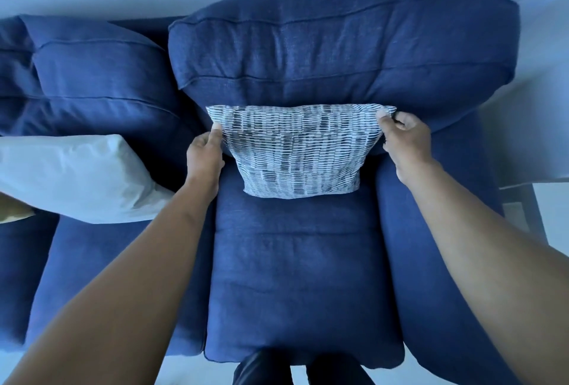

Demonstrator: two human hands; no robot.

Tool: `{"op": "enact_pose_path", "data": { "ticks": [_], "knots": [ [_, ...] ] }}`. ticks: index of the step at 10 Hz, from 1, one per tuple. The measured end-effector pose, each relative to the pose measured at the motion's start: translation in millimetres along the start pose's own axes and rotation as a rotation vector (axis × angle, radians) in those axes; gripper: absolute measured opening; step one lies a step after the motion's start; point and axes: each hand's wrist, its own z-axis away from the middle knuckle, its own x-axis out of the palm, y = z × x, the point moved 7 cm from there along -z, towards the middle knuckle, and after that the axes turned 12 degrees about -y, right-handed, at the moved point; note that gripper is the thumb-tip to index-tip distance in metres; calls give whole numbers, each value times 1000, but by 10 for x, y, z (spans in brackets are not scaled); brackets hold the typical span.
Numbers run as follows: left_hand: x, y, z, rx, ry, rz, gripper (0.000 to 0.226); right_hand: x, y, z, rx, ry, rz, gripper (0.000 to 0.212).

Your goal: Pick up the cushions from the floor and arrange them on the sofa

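A patterned grey-and-white cushion (300, 152) stands on the right seat of the blue sofa (301, 277), leaning against the big blue back cushion (338, 46). My left hand (204, 157) pinches its upper left corner. Its upper right corner is gripped by my right hand (408, 144). A plain white cushion (77, 175) lies on the left seat, tilted against the left back cushion (92, 77).
The sofa's right armrest (431, 261) runs beside my right forearm. A pale wall stands behind the sofa. A dark table leg or frame (529, 215) is at the far right. A yellowish edge (12, 214) shows at the left border.
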Motion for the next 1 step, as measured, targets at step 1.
{"op": "enact_pose_path", "data": {
  "ticks": [1],
  "knots": [
    [-13, -351, 349, -32, 11, -125, 19, -6, 143, 277, 30, 8, 2, 60]
  ]
}}
